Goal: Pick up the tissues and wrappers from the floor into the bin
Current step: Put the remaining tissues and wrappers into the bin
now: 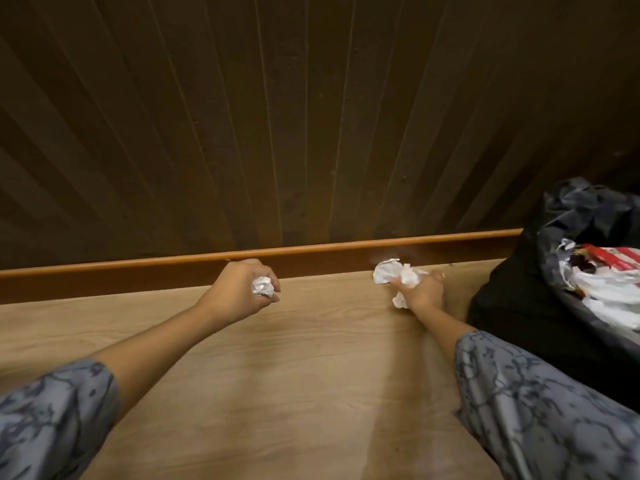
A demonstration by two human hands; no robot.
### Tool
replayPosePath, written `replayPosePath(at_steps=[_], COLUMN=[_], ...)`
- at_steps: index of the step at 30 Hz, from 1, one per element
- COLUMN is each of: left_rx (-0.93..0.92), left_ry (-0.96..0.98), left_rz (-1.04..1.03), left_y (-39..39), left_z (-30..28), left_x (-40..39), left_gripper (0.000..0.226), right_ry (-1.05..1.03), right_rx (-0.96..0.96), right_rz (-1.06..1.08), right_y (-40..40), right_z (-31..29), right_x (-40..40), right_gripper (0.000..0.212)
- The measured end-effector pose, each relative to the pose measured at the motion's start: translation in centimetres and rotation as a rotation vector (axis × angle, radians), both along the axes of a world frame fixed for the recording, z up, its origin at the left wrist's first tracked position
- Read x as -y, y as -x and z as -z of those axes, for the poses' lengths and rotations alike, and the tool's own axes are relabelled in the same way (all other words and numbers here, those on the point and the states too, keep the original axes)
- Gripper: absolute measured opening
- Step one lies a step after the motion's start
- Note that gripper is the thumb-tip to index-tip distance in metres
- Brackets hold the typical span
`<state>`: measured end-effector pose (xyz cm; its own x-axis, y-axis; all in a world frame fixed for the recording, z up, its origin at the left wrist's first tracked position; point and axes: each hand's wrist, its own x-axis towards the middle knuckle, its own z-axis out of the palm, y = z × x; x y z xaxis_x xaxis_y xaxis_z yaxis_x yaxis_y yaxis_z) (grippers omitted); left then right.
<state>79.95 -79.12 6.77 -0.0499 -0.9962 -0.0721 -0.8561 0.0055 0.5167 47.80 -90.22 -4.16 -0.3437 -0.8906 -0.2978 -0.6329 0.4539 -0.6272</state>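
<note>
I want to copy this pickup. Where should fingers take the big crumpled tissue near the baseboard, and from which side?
Take the big crumpled tissue at its bunched middle, coming from above and the near side as the right hand does. The baseboard probably blocks the far side.

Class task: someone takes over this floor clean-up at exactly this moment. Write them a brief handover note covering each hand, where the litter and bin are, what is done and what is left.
Left hand: fingers curled round a small crumpled tissue ball, held near the skirting board.
Right hand: grip on a larger bunch of crumpled tissues, low over the wooden floor.
Bin: black-bagged, at the far right, already holding white tissues and a red-and-white wrapper.
Done: some litter binned; both hands loaded.
Left: drop both handfuls into the bin. No other loose litter shows on the visible floor; check outside this view.
</note>
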Motion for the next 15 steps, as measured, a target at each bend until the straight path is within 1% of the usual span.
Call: replayPosePath(at_steps=[1, 3, 5, 7, 8, 9, 11, 12, 13, 14, 15], left_rx=[0.004, 0.018, 0.009, -0.031, -0.064, -0.13, -0.351, -0.455, -0.536, -0.577, -0.589], left_ry=[-0.011, -0.051, -0.102, -0.132, -0.139, -0.154, -0.208, -0.24, -0.264, -0.296, -0.325], left_rz=[0.019, 0.039, 0.03, -0.018, -0.076, -0.165, -0.364, -0.44, -0.487, -0.507, -0.507], left_y=[0.4, 1.4, 2.4, 3.9, 5.0, 6.4, 9.6, 11.7, 13.8, 15.8, 18.1], left_z=[-0.2, -0.5, -0.9, -1.1, -1.4, -1.9, -4.0, -5.7, -7.2, -8.9, -10.9], left_x=[0.4, 1.0, 1.8, 2.8, 3.3, 3.9, 4.7, 5.0, 5.2, 5.4, 5.7], left_gripper=[0.016, 0.011, 0.009, 0.006, 0.008, 0.012, 0.021, 0.022, 0.018, 0.012, 0.011], right_ry=[0.015, 0.018, -0.019, -0.024, -0.007, -0.002, -0.006, 0.0, 0.004, 0.005, 0.005], right_rx=[0.021, -0.019, -0.032, 0.033, 0.066, 0.111, 0.229, 0.259, 0.266, 0.266, 0.283], right_rz=[-0.054, -0.19, -0.258, -0.289, -0.293, -0.288, -0.26, -0.234, -0.204, -0.167, -0.132], right_y=[-0.5, -1.7, -3.1, -4.1, -4.3, -4.4, -4.0, -3.4, -2.6, -1.6, -0.3], right_z=[0.5, 0.7, 0.4, -0.7, -2.0, -3.3, -7.1, -9.4, -11.8, -14.1, -16.5], right_x=[0.2, -0.4, -1.4, -2.7, -3.2, -3.6, -4.7, -5.1, -5.5, -5.8, -6.1], right_gripper=[0.059, 0.035, 0.026, 0.02, 0.018, 0.02, 0.031, 0.032, 0.025, 0.016, 0.01])
